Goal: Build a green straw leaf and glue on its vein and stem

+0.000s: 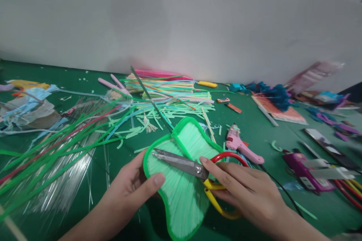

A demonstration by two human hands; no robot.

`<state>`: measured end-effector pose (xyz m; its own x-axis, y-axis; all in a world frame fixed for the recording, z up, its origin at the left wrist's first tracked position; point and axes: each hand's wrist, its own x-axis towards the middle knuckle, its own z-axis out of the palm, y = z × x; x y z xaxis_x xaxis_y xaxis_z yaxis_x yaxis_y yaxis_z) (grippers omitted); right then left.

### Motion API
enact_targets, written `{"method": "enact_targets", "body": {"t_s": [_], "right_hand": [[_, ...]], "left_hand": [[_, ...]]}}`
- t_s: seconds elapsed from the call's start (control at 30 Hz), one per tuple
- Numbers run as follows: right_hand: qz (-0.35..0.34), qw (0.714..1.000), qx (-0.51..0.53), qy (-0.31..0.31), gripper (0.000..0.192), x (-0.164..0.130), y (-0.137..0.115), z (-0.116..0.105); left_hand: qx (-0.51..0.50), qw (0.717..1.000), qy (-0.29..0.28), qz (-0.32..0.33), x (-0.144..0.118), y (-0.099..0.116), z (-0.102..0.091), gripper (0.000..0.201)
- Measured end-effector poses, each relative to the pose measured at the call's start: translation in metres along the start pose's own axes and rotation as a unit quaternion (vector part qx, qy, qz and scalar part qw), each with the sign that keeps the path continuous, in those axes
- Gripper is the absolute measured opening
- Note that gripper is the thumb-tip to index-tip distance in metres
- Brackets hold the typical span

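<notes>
Long green strips [60,153] and a fan of clear strands [69,179] crowd the left of the surface [254,126], ending near the left forearm. The left hand [130,186] pinches the left edge of a green leaf-shaped piece [181,199], thumb on its face. The piece is front and centre, brightly rimmed. Scissors [181,160] lie across it, blade tips just inside the left rim. The right hand [249,190] holds their red and yellow handles; whether it grips the piece too, I cannot tell. Just beyond, a pink glue gun [244,150] lies, with some green surface between it and the purple device [296,169] farther right.
</notes>
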<state>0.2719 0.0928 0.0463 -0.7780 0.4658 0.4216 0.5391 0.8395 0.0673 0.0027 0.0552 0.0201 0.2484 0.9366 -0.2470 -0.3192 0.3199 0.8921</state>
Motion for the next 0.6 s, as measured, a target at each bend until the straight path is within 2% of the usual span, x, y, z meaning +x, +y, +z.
{"method": "enact_targets", "body": {"t_s": [0.3,0.6], "right_hand": [[-0.007,1.0,-0.028,-0.011,0.029,0.003,0.0036,-0.0033],[-0.014,1.0,-0.006,-0.007,0.037,0.0014,0.0074,-0.0055]], "left_hand": [[-0.021,0.999,-0.03,-0.002,-0.0019,-0.003,-0.0036,0.045],[-0.043,0.998,-0.038,-0.02,-0.0036,-0.0051,-0.0055,0.048]]}}
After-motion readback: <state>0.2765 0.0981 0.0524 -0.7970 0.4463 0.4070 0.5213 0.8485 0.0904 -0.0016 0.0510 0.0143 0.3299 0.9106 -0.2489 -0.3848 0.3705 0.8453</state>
